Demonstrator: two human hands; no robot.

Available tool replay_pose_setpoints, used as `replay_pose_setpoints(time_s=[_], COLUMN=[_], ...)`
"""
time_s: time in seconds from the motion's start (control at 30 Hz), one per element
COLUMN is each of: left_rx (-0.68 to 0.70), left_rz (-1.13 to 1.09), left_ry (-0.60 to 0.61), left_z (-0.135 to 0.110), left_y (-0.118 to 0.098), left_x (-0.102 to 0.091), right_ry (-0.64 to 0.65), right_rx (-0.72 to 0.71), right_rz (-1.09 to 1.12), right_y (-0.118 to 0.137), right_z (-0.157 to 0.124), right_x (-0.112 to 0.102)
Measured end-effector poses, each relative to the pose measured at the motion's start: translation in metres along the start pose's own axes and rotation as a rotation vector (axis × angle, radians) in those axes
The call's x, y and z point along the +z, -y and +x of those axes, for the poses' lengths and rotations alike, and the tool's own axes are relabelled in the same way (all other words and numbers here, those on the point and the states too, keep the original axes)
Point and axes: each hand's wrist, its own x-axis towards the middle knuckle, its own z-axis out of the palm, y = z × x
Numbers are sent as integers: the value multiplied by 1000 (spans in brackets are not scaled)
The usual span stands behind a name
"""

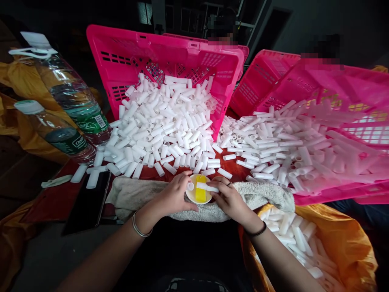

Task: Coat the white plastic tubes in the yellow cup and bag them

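A small white dish (208, 199) with a yellow block (200, 195) in it sits at the near edge of the table, on a grey towel (133, 192). My left hand (178, 192) is at the dish's left side, its fingers curled round a short white tube (190, 186) seen end-on. From the right, my right hand (226, 196) pinches a longer, narrower white tube (206, 187), whose tip lies over the yellow block. Whether that tip touches the block, I cannot tell. Behind the dish spreads a large pile of short white tubes (164, 125).
A tipped pink basket (170, 52) backs the pile. More pink baskets (258, 77) stand right, with longer tubes (273, 150). Two water bottles (75, 97) and a dark phone (88, 202) are left. An orange sack (343, 227) of tubes sits lower right. Two people are behind the baskets.
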Motion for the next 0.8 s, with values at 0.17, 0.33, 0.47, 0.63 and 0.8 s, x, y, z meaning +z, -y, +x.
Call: replay_pose_setpoints(time_s=[0.17, 0.33, 0.47, 0.63, 0.8], left_rx=[-35, -17, -62, -80, -65], left_rz=[51, 6, -24, -25, -29], left_ry=[3, -44, -40, -33, -39], left_z=[5, 4, 5, 6, 5], left_y=[0, 3, 1, -2, -4], left_x=[7, 7, 6, 5, 4], right_ry=[-31, -73, -66, -99, -83], right_rx=[82, 114, 240, 116, 236], right_rz=[9, 141, 176, 138, 153], right_y=[4, 4, 6, 8, 10], right_z=[-3, -5, -7, -7, -8], right_x=[3, 8, 9, 10, 11])
